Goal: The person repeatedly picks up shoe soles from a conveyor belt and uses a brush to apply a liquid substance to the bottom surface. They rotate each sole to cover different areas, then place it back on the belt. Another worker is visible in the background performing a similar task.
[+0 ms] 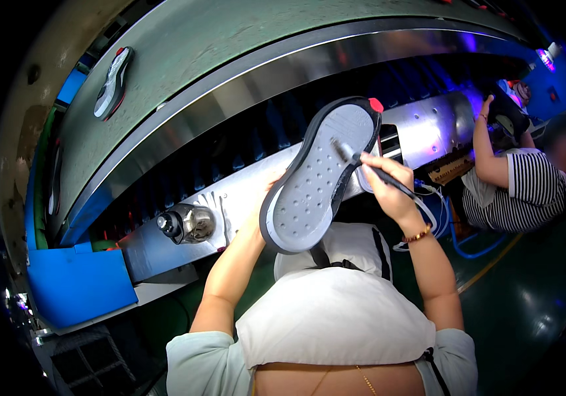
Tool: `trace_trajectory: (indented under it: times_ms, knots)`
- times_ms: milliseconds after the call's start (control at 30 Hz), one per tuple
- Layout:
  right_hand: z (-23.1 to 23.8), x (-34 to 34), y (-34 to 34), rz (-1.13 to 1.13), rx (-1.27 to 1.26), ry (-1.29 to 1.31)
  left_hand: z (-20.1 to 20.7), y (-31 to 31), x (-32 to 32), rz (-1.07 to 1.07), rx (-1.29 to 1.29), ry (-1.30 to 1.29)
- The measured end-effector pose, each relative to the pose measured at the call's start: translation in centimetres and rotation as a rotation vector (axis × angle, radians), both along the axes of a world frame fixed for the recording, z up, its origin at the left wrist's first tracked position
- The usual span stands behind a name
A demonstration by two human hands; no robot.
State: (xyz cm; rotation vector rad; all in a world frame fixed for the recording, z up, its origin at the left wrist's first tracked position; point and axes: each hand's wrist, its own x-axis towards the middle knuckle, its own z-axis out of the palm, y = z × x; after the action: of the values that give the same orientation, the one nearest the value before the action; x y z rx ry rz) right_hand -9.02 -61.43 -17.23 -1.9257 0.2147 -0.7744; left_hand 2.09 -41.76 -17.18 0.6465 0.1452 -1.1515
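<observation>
A shoe sole is held up in front of me, its dimpled grey inner face toward me, with a black rim and a red tip at the far end. My left hand grips it along the left edge; most of its fingers are hidden behind the sole. In my right hand is a brush with a dark handle. Its bristles meet the grey face in the upper half of the sole. A pale tube runs from near the handle's rear, past my wrist.
On the metal ledge stands a bottle with a black cap, beside white crumpled material. Beyond runs a green conveyor belt carrying another sole. At right, a person in a striped top handles something dark.
</observation>
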Motion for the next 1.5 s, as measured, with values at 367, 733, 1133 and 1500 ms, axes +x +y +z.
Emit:
trace_trajectory:
  times_ms: [367, 733, 1133, 1500]
  knots:
    - [0.6, 1.0, 4.0, -0.027, -0.355, 0.139, 0.0, -1.3, -1.4, -0.063, 0.204, 0.043]
    - [4.9, -6.0, -2.2, 0.426, 1.084, -0.169, 2.6, 4.0, 1.5, -0.014, 0.337, -0.444]
    - [0.4, -5.4, -4.2, 0.238, 1.418, -0.296, 11.4, 0.2, 16.2, 0.912, -0.438, -0.185]
    - [-2.5, -4.4, -5.6, 0.151, 1.476, -0.171, 11.2, -2.2, 17.0, 0.998, -0.176, -0.387]
